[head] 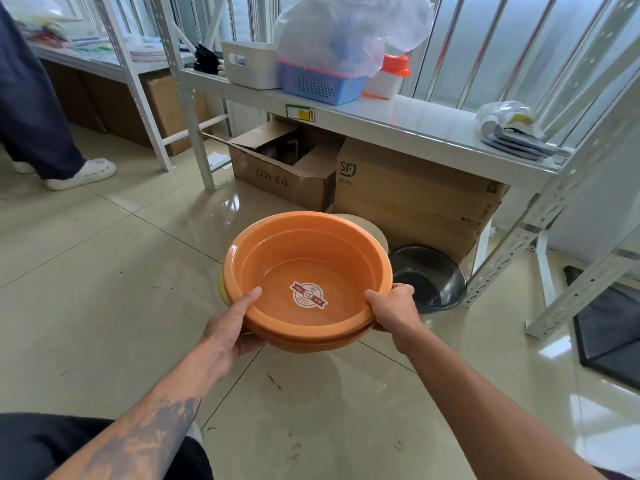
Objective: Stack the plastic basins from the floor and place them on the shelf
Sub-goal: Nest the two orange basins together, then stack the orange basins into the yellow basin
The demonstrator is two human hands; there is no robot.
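Orange basins (308, 275), nested, held off the floor (104, 306) by left hand (228, 327) and right hand (393, 310), fingers clamped on opposite rims. Risks: top basin sliding loose if tilted; grey basin (427, 277) left behind by shelf (398, 123) leg.

The orange basin (306, 271) is smooth, shiny plastic. The floor (104, 306) is shiny tile. The shelf (398, 123) is white metal, and the boxes (408, 195) under it are dull brown cardboard.
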